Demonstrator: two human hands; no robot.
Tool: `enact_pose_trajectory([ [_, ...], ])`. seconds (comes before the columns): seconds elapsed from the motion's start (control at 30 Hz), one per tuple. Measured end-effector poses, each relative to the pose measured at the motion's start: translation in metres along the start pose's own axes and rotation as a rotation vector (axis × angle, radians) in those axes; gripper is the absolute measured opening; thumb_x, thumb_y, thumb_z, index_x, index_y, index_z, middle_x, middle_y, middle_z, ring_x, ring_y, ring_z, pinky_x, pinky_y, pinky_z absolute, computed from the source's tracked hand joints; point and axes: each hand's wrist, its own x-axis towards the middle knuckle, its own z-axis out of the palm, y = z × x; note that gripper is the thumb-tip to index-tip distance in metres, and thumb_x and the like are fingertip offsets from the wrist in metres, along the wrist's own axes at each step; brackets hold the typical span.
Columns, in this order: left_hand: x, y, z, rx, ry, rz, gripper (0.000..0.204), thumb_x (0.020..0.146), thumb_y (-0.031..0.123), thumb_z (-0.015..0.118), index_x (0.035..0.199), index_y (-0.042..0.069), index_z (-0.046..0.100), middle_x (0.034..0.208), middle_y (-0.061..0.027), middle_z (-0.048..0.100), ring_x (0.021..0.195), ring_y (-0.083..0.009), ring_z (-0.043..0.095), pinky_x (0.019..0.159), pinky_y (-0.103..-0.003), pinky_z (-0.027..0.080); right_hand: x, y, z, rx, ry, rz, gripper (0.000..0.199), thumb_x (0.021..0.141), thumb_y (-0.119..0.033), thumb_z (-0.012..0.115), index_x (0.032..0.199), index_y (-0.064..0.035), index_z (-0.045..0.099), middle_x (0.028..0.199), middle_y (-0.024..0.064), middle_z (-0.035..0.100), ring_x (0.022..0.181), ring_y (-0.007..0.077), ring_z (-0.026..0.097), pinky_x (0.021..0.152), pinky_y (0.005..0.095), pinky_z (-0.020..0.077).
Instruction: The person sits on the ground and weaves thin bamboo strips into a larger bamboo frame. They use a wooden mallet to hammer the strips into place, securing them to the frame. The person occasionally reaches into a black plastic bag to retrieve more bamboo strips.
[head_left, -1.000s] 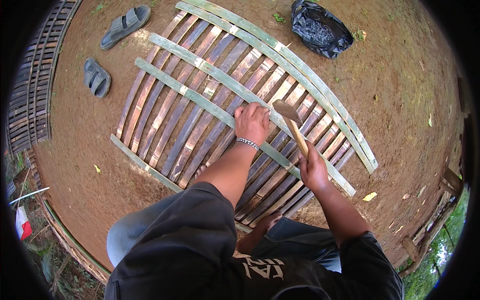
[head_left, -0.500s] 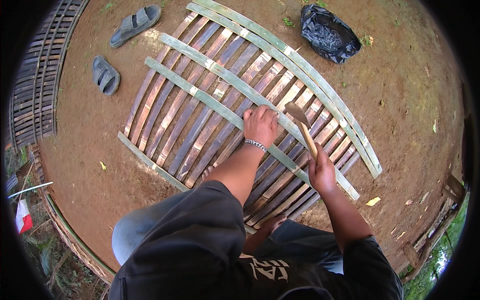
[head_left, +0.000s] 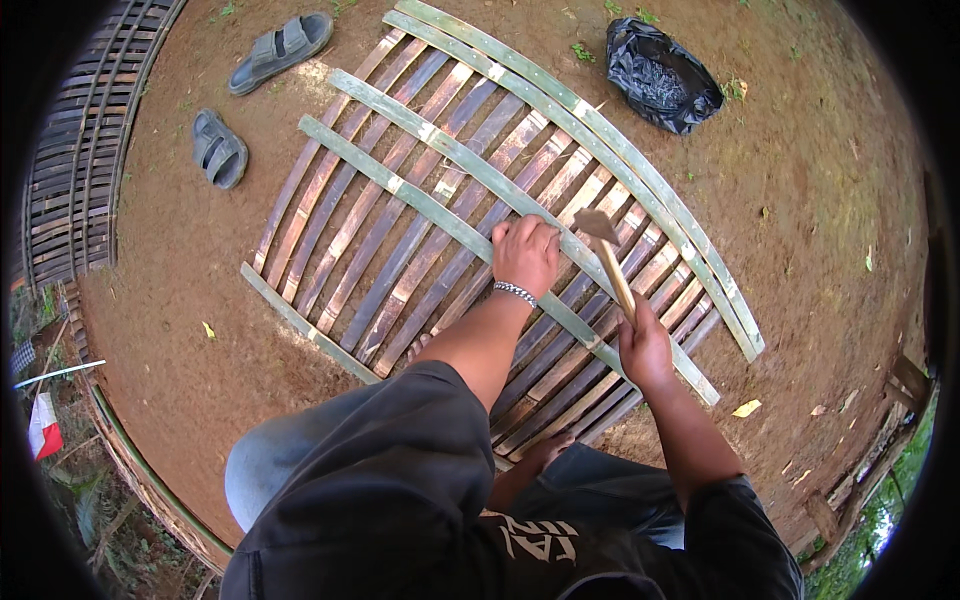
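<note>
My left hand (head_left: 526, 256) rests on the slatted bamboo panel (head_left: 405, 250) lying on the ground. Its fingers are pinched together at a long green bamboo strip (head_left: 470, 163) that crosses the darker slats; whatever they hold is too small to make out. A second green strip (head_left: 425, 203) passes under that hand. In my right hand (head_left: 645, 348) is a hammer (head_left: 618, 280), gripped by its pale wooden handle. The hammer's head is raised just right of my left fingers, over the panel.
Paired green strips (head_left: 600, 125) edge the panel's far side. A black plastic bag (head_left: 662, 80) sits on the dirt beyond. Two grey sandals (head_left: 280, 52) lie at the far left, near another slatted panel (head_left: 75, 160). My bare foot (head_left: 548, 452) is at the panel's near edge.
The whole view has shifted slightly. Both hands and the hammer keep nearly the same places over the panel.
</note>
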Motion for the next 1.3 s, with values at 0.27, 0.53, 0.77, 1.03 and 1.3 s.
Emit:
enact_pose_trajectory([
  [0.27,0.007,-0.019,-0.028,0.044,0.007,-0.046,0.036,0.092,0.027,0.065,0.122,0.008,0.07,0.123,-0.0128,0.06,0.124,-0.0277,0.052,0.108,-0.049,0.03,0.002,0.012,0.0,0.132,-0.013,0.147,0.041,0.103,-0.011,0.06,0.142,-0.0025,0.05,0.087,0.0183,0.067,0.072,0.0259,0.066,0.067,0.0393,0.0538],
  [0.53,0.159,-0.095,-0.026,0.414,0.177,-0.222,0.067,0.101,0.044,0.047,0.154,0.003,0.042,0.166,-0.0252,0.027,0.157,-0.0364,0.02,0.126,-0.062,0.006,0.006,0.009,-0.007,0.138,-0.035,0.099,0.043,0.103,-0.012,0.06,0.143,0.0,0.05,0.093,0.0204,0.066,0.073,0.0249,0.064,0.072,0.0381,0.0537],
  [0.77,0.158,-0.084,-0.017,0.585,-0.078,-0.257,0.079,0.099,0.055,0.047,0.16,0.006,0.035,0.169,-0.0232,0.021,0.158,-0.0374,0.016,0.125,-0.064,0.007,0.005,0.014,-0.007,0.124,-0.115,0.114,0.043,0.098,-0.006,0.062,0.139,0.0011,0.052,0.11,0.0335,0.068,0.099,0.0495,0.07,0.084,0.0487,0.0572],
  [1.03,0.164,-0.085,-0.021,0.605,-0.1,-0.263,0.08,0.099,0.059,0.044,0.16,0.008,0.035,0.17,-0.0211,0.019,0.159,-0.0362,0.013,0.125,-0.063,0.007,0.018,0.003,-0.014,-0.053,-0.135,-0.092,0.041,0.095,-0.003,0.065,0.135,-0.0022,0.057,0.106,0.0271,0.07,0.091,0.0444,0.071,0.079,0.0477,0.0586],
  [1.3,0.163,-0.085,-0.02,0.593,-0.073,-0.254,0.078,0.1,0.057,0.044,0.16,0.008,0.035,0.17,-0.0201,0.021,0.159,-0.0351,0.014,0.125,-0.063,0.007,0.015,0.004,-0.013,-0.036,-0.041,-0.15,0.041,0.094,-0.002,0.063,0.135,-0.003,0.056,0.109,0.0267,0.07,0.093,0.0443,0.071,0.078,0.0483,0.059],
])
